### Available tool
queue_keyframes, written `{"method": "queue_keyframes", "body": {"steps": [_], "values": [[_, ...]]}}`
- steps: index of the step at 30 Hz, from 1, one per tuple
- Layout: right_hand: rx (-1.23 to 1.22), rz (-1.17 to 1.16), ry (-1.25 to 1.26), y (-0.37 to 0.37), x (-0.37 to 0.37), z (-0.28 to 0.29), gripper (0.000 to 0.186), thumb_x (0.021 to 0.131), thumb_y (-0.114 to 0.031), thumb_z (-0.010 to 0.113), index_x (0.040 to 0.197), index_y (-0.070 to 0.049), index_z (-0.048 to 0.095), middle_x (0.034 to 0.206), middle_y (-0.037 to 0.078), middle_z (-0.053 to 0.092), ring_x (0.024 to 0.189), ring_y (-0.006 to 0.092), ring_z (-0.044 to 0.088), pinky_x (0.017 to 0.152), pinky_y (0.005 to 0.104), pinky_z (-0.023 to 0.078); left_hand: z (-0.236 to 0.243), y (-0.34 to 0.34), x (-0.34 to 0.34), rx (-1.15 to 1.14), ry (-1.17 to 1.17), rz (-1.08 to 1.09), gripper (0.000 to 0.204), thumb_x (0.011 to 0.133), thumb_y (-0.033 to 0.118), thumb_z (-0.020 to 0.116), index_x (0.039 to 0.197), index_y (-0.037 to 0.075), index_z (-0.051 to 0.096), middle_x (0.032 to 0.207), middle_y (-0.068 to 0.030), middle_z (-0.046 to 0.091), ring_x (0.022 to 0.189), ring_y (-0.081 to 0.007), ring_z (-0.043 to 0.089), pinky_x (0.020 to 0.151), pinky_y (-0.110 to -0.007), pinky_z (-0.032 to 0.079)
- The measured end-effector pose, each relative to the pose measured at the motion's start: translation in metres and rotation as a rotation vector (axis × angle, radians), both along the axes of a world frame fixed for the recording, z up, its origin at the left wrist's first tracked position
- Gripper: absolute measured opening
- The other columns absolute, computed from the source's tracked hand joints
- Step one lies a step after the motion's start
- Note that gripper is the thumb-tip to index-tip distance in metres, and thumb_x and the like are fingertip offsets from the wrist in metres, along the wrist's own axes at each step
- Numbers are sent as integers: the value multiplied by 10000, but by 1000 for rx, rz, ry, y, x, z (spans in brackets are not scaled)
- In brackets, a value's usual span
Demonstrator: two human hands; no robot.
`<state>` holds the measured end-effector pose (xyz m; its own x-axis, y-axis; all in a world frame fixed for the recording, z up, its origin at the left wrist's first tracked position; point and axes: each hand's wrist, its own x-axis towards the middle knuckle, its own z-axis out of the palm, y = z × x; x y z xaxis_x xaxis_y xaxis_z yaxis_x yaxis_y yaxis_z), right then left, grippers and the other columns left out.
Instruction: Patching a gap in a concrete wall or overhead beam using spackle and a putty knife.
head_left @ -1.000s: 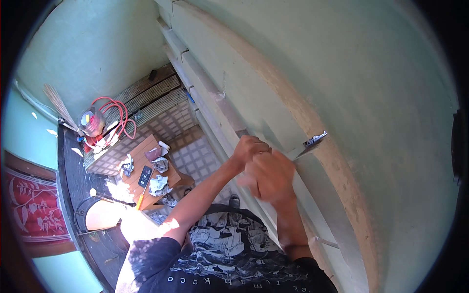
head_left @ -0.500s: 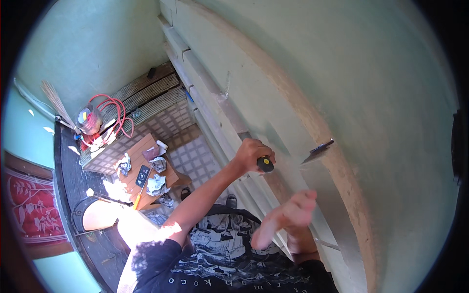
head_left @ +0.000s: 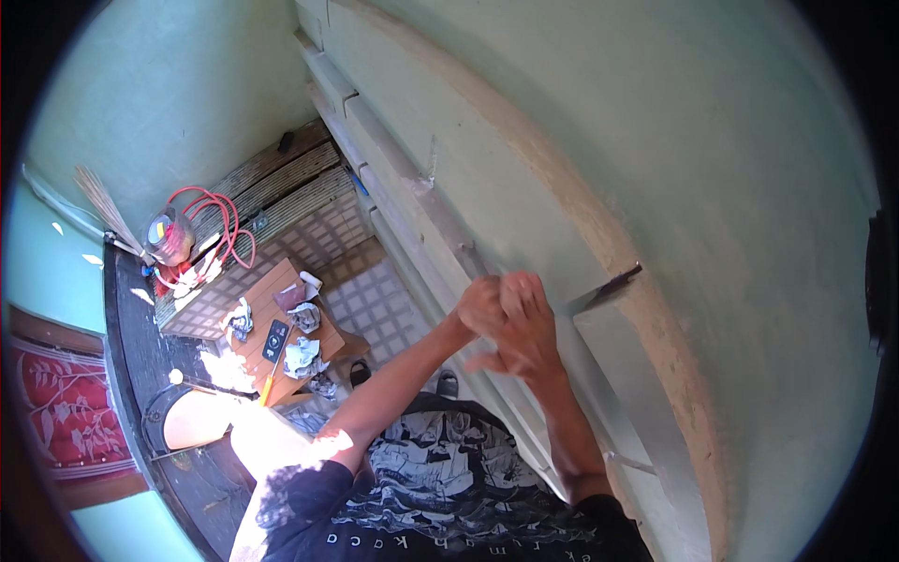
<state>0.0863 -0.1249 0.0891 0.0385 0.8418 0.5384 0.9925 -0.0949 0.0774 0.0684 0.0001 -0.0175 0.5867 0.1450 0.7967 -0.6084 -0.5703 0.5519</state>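
My left hand [head_left: 478, 307] is closed in front of the pale green panelled wall, around the dark handle with a yellow end cap that showed in it a moment earlier. That tool is now covered by my hands, and its working end cannot be made out. My right hand [head_left: 524, 328] lies over the left one at the handle's butt, thumb held apart and fingers partly bent. Beneath both hands run long pale ledges [head_left: 393, 150] of the panelling. Beyond my right hand, a dark flat piece [head_left: 613, 284] sits at the curved bare-edged rim [head_left: 571, 192].
At the left, a wooden stool [head_left: 253, 351] bears crumpled paper [head_left: 302, 358], a black remote-like device [head_left: 274, 339] and an orange-handled tool [head_left: 267, 389]. A red hose [head_left: 234, 215], a clear bucket [head_left: 169, 236] and a broom [head_left: 105, 206] are behind it. Tiled floor [head_left: 375, 295] lies below.
My right hand has moved up and left, from beside my left hand onto it, hiding the handle's yellow end. The left hand has stayed almost in place.
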Motion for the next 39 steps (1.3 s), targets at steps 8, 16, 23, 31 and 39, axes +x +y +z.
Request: {"method": "queue_keyframes", "body": {"steps": [8,16,23,31,39], "values": [[-46,69,236,9,-5,7,748,774,-803,306,1133,-225,617,1388,225,377,1260,402,397,1054,567,263,13,7,9,355,67,303,179,559,176,699,717,137,625,618,-15,584,593,-254,589,548,-355,448],[219,194,173,7,-17,10,695,804,-723,345,1337,-303,492,1465,214,281,1327,392,307,1104,475,225,-10,30,0,293,150,-65,438,665,235,691,1057,60,606,1024,-163,603,766,-332,595,595,-384,476],[75,77,306,19,-8,19,771,798,-769,183,1416,-350,376,1484,223,257,1326,404,318,1106,472,225,61,13,-14,-145,33,116,226,569,206,685,735,67,619,624,-66,572,562,-282,563,515,-376,431],[91,72,358,34,-2,36,759,814,-747,179,1404,-325,405,1483,196,281,1345,331,324,1117,412,235,26,18,4,262,197,127,204,546,182,670,682,63,577,605,-74,550,560,-304,551,491,-390,413],[20,75,325,35,-8,44,767,807,-756,156,1338,-319,496,1422,187,389,1319,319,380,1106,414,273,-22,4,19,12,74,196,305,522,239,724,749,77,600,717,-108,591,644,-324,573,540,-417,431]]}}
